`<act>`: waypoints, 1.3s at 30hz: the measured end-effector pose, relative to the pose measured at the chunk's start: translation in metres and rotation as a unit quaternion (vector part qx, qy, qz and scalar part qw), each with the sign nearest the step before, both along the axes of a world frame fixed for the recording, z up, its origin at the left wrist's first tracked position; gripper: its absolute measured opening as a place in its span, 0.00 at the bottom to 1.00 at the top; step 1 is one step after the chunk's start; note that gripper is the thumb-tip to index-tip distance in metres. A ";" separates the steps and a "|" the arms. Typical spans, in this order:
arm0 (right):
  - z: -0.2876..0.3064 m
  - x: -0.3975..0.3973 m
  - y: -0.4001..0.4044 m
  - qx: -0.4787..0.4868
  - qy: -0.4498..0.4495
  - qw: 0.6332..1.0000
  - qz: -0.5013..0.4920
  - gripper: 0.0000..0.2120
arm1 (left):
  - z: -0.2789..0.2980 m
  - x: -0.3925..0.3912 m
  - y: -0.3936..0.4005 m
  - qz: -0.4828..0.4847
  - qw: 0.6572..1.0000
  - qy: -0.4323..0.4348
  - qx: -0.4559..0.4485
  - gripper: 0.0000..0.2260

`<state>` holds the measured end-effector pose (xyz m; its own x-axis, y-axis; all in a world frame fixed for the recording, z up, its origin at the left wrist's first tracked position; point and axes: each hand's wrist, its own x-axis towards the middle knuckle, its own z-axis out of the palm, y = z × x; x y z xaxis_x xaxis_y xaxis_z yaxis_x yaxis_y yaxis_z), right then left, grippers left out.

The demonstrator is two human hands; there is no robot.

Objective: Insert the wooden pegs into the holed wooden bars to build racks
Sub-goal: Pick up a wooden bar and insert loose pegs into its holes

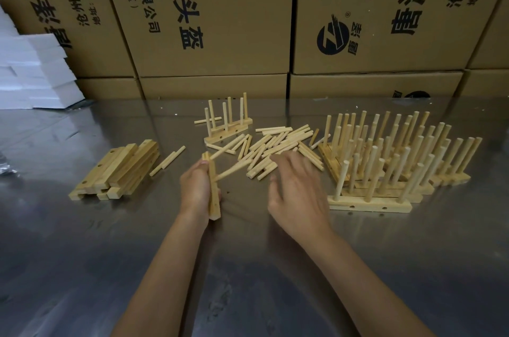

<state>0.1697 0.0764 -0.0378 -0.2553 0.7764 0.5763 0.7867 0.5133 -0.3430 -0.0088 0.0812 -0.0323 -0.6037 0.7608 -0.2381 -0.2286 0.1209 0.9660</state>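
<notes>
My left hand (197, 188) grips a holed wooden bar (213, 199) turned on its side, with two pegs (231, 170) sticking out of it to the right. My right hand (297, 190) reaches over the near edge of a loose pile of pegs (278, 148), fingers spread and slightly bent; whether it holds a peg is hidden. A stack of empty holed bars (121, 168) lies to the left. Several finished racks (396, 160) stand at the right, and one more rack (228, 127) stands behind the pile.
The work surface is a shiny metal table (248, 268). Two loose pegs (168, 160) lie next to the bar stack. Cardboard boxes (220, 20) line the back edge, and white foam pieces (33, 72) are stacked at the far left.
</notes>
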 end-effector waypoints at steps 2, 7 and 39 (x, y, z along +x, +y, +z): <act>-0.010 -0.002 0.004 -0.085 -0.047 0.993 0.069 0.26 | -0.001 -0.006 0.002 0.019 1.000 -0.010 0.000 0.16; -0.020 -0.020 0.011 -0.172 -0.078 0.976 0.104 0.27 | -0.005 -0.009 0.006 0.029 0.999 -0.015 0.002 0.16; 0.004 -0.021 -0.023 -0.139 0.056 0.966 0.210 0.10 | 0.000 0.003 -0.003 -0.028 0.998 -0.015 0.049 0.09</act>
<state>0.1488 0.0539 -0.0335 -0.5296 0.7468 0.4023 0.4783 0.6545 -0.5855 -0.0055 0.0780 -0.0319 -0.5535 0.8138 -0.1773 -0.2524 0.0390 0.9668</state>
